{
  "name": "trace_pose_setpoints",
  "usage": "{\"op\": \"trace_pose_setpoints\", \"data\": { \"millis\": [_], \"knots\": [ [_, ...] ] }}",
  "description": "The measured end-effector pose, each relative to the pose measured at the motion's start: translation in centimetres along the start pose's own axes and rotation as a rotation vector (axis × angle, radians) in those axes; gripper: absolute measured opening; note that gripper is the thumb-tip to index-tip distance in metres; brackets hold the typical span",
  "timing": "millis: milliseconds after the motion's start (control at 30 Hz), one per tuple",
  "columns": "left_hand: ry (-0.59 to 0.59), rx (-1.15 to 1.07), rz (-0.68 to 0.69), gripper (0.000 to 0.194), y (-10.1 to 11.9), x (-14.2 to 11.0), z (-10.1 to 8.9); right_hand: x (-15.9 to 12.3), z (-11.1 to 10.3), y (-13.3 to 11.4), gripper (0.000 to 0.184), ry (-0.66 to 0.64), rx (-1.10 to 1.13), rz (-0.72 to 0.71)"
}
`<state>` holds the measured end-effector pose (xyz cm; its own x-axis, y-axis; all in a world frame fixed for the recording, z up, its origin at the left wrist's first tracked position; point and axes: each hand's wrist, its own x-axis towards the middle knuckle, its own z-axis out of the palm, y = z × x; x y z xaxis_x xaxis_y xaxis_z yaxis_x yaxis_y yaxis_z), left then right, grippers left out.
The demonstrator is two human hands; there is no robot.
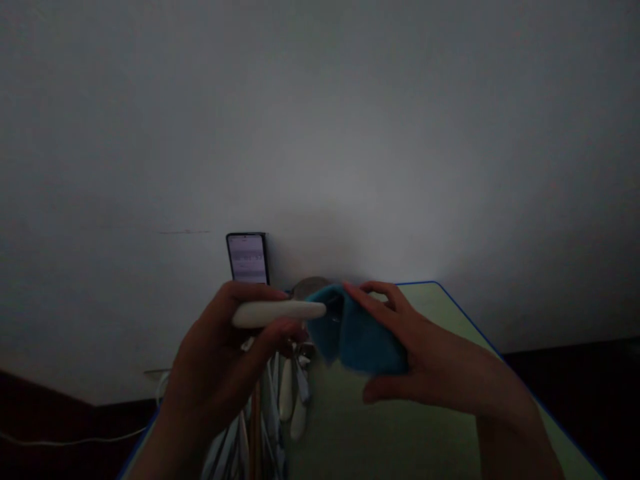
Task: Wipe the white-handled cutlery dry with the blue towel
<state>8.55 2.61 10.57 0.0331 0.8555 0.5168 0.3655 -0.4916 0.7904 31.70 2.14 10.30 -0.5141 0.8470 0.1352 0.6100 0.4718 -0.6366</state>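
Note:
My left hand [220,360] is closed around the white handle of a utensil [277,312], held level and pointing right. Its far end disappears into a blue cloth [357,333]. My right hand [420,357] is wrapped round that cloth, fingers on top and thumb beneath, pressing it onto the hidden end of the utensil. Both hands hover above the near-left part of a pale green table [440,313] with a blue edge. The scene is dim.
Several utensils with white handles [290,400] lie on the table under my hands. A phone [248,259] with a lit screen leans upright against the white wall behind. A metal round object [310,288] peeks out behind the cloth. A white cable [75,441] trails at lower left.

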Motion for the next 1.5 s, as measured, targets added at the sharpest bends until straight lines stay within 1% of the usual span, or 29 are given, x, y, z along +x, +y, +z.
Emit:
{"op": "trace_pose_setpoints", "data": {
  "millis": [33,67,100,133,233,300,367,400,467,500,567,633,767,867,967,1033,1067,1133,1200,1233,1300,1400,1433,1500],
  "knots": [
    [0.017,-0.032,-0.009,0.013,0.1,0.0,0.1,0.0,0.4,-0.1,0.108,0.001,-0.021,0.019],
    [0.026,-0.064,-0.016,0.013,0.2,0.1,0.2,0.0,0.8,-0.3,0.116,0.004,-0.044,0.03],
    [0.029,-0.093,-0.025,0.013,0.2,0.1,0.3,0.1,1.2,-0.4,0.118,0.014,-0.069,0.037],
    [0.032,-0.114,-0.036,0.013,0.3,0.1,0.4,0.2,1.5,-0.5,0.115,0.032,-0.095,0.044],
    [0.056,-0.095,-0.069,0.013,0.5,0.2,0.5,0.5,1.6,-0.4,0.095,0.133,-0.132,0.02],
    [0.07,-0.052,-0.093,0.011,0.5,0.3,0.3,0.6,1.0,0.0,0.08,0.206,-0.111,-0.043],
    [0.047,-0.036,-0.114,0.009,0.2,0.4,-0.3,0.5,0.2,0.3,0.064,0.274,-0.077,-0.083],
    [0.017,-0.039,-0.121,0.008,0.0,0.5,-0.6,0.5,-0.1,0.5,0.056,0.308,-0.061,-0.087],
    [-0.085,-0.045,-0.122,0.01,-0.5,0.6,-1.3,0.5,-0.7,0.5,0.041,0.372,-0.024,-0.066],
    [-0.144,-0.038,-0.119,0.012,-0.8,0.7,-1.7,0.4,-0.9,0.4,0.036,0.398,-0.001,-0.05],
    [-0.243,-0.006,-0.112,0.013,-1.3,0.7,-2.2,0.4,-1.0,0.2,0.032,0.423,0.045,-0.032],
    [-0.287,0.033,-0.099,0.013,-1.4,0.8,-2.4,0.4,-1.0,0.0,0.034,0.405,0.076,-0.063],
    [-0.286,0.147,-0.054,0.016,-1.3,0.9,-2.4,0.5,-0.8,0.2,0.047,0.325,0.087,-0.184],
    [-0.272,0.213,-0.011,0.018,-1.3,0.9,-2.3,0.6,-0.5,0.2,0.047,0.208,0.05,-0.248],
    [-0.217,0.241,0.047,0.017,-1.4,0.9,-2.3,0.3,-0.4,-0.1,0.045,0.036,-0.019,-0.217],
    [-0.199,0.234,0.079,0.016,-1.5,0.8,-2.4,-0.1,-0.4,-0.3,0.044,-0.024,-0.033,-0.185],
    [-0.193,0.22,0.082,0.016,-1.5,0.7,-2.4,-0.3,-0.4,-0.3,0.046,-0.034,-0.017,-0.185],
    [-0.178,0.176,0.072,0.016,-1.6,0.6,-2.4,-0.5,-0.4,-0.2,0.045,-0.019,0.057,-0.233],
    [-0.153,0.127,0.056,0.016,-1.6,0.7,-2.2,-0.3,-0.4,0.2,0.044,0.031,0.131,-0.267],
    [-0.143,0.105,0.051,0.016,-1.5,0.7,-2.1,-0.1,-0.3,0.3,0.041,0.061,0.14,-0.259],
    [-0.142,0.077,0.043,0.016,-1.3,0.8,-1.9,0.5,-0.1,0.3,0.035,0.1,0.096,-0.212],
    [-0.133,0.065,0.059,0.016,-0.9,0.8,-1.6,1.6,0.4,-0.4,0.051,0.067,0.017,-0.188],
    [-0.122,0.061,0.069,0.015,-0.7,0.8,-1.6,1.9,0.5,-0.8,0.052,0.053,0.013,-0.185],
    [-0.099,0.05,0.092,0.015,-0.5,0.8,-1.5,2.2,0.8,-1.3,0.049,0.065,0.022,-0.153]
  ]
}}
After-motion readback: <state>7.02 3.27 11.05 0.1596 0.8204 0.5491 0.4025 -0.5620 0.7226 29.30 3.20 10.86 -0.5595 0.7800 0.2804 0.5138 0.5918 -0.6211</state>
